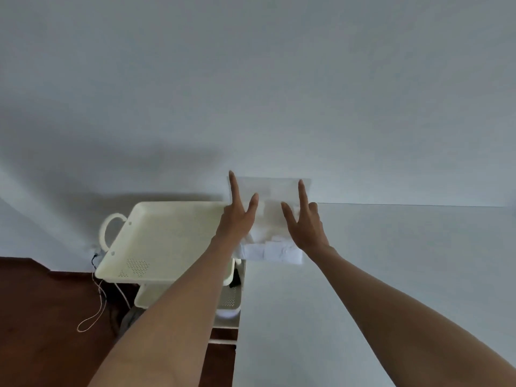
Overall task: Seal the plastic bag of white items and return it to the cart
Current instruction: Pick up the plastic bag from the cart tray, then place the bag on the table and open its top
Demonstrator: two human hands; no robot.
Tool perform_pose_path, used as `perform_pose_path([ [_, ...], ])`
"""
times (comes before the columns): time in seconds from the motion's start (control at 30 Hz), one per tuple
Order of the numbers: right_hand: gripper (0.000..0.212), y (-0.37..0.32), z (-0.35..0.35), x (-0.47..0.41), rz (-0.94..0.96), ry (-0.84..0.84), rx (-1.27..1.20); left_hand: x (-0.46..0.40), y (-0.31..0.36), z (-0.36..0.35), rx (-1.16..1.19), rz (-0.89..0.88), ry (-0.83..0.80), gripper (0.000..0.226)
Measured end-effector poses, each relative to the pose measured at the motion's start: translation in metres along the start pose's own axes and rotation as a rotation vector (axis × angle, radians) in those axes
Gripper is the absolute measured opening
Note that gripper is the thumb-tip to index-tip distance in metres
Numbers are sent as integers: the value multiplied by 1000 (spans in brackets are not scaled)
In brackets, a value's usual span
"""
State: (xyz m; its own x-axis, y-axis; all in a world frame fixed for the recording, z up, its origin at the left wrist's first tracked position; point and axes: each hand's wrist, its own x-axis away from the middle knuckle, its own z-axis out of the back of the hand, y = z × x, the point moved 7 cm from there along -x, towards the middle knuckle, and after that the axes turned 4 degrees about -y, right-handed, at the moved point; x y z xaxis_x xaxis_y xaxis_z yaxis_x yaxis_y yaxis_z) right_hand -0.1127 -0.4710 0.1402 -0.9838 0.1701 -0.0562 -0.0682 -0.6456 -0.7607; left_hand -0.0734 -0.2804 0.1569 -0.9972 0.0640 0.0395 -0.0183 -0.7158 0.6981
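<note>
Your left hand (pixel 237 219) and right hand (pixel 305 227) each have a released grip, fingers spread flat on the one plastic bag (pixel 272 208), which lies on the desk (pixel 391 275) at its 12 o'clock edge, just right of the cart (pixel 167 236). Expect the bag to be light, limp and slippery, its several white items (pixel 272 251) bunched loosely at 6 o'clock. Pinch the flat, empty top strip at both corners. One cart, at least two trays.
</note>
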Motion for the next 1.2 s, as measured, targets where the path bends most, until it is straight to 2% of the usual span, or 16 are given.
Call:
perform_pose_path([
  [0.17, 71, 60, 17, 39, -100, 30, -3, 30, 8, -63, 11, -14, -76, 86],
  [0.3, 70, 94, 13, 69, -157, 2, 36, 53, 4, -104, -59, -20, -61, 91],
  [0.47, 70, 123, 16, 90, -179, 9, 74, 73, -8, -138, -18, 27, -213, 87],
  [0.7, 64, 135, 21, 96, -107, 19, 225, 90, -16, -143, -127, 33, -255, 76],
  [0.83, 59, 129, 21, 100, -37, 39, 233, 97, -17, -132, -251, -32, -216, 73],
  [0.93, 57, 123, 19, 105, -4, 51, 224, 102, -18, -128, -314, -79, -249, 71],
  [1.2, 52, 113, 23, 116, 35, 96, 209, 104, -22, -101, -541, -29, -183, 68],
])
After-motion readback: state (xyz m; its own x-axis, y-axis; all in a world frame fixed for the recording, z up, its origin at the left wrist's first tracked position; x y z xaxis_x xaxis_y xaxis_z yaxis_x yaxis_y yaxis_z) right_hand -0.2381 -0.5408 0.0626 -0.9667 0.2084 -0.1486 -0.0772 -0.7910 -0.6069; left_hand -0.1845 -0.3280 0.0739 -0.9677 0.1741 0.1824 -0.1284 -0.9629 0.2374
